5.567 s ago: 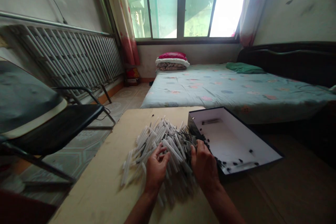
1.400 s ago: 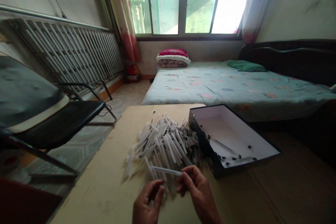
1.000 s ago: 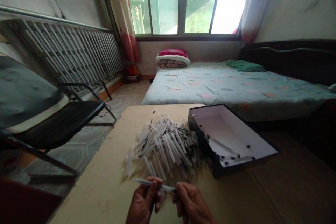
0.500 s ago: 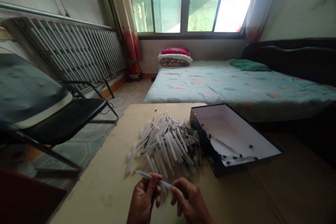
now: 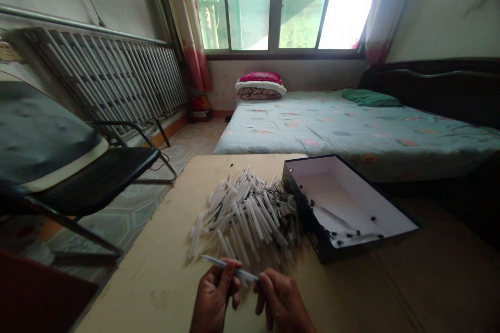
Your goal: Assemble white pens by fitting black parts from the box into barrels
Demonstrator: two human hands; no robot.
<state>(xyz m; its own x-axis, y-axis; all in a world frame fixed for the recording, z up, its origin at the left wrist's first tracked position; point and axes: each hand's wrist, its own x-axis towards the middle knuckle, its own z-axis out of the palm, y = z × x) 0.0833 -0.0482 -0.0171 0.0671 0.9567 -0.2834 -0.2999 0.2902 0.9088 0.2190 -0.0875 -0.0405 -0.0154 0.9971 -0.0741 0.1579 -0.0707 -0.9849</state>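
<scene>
A slim whitish pen (image 5: 213,260) is held at a slant near the table's front, its pointed tip toward the left. My left hand (image 5: 213,294) pinches its middle between thumb and fingers. At the pen's right end, my right hand (image 5: 284,299) closes thumb and forefinger on it; a small dark bit shows there, too small to make out. Just beyond both hands lies a heap of white pen barrels (image 5: 250,213), mixed with thin dark pieces on its right side.
Right of the heap, an open dark box (image 5: 355,192) with a white inside holds several small black pieces and a thin rod. All this stands on a pale table (image 5: 156,270). Behind is a bed (image 5: 312,125); a black chair (image 5: 89,177) stands to the left.
My right fingers have shifted slightly and now pinch the pen's right end more tightly. My left hand and the pen have hardly moved.
</scene>
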